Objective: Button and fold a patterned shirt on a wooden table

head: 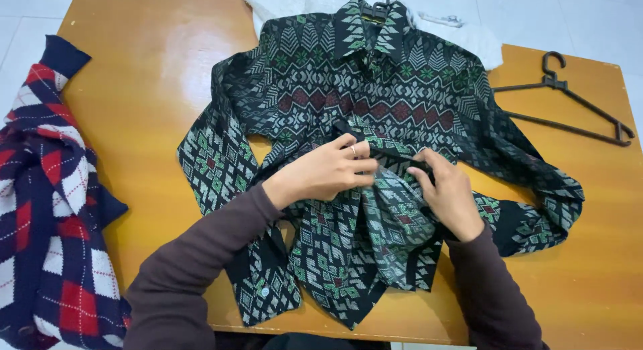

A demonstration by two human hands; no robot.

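A dark patterned shirt [375,89] with green and red motifs lies spread face up on an orange wooden table [147,109], still on a black hanger [375,12] at its collar. My left hand [325,170], with a ring on one finger, pinches the shirt's front edge near the middle. My right hand [450,192] grips the opposite front edge, where the fabric bunches up between both hands. Both sleeves of mine are dark brown.
A red, white and navy checked knit garment [47,209] hangs over the table's left edge. An empty black hanger [569,102] lies at the right. A white fluffy garment [469,35] sits under the shirt's collar at the far edge.
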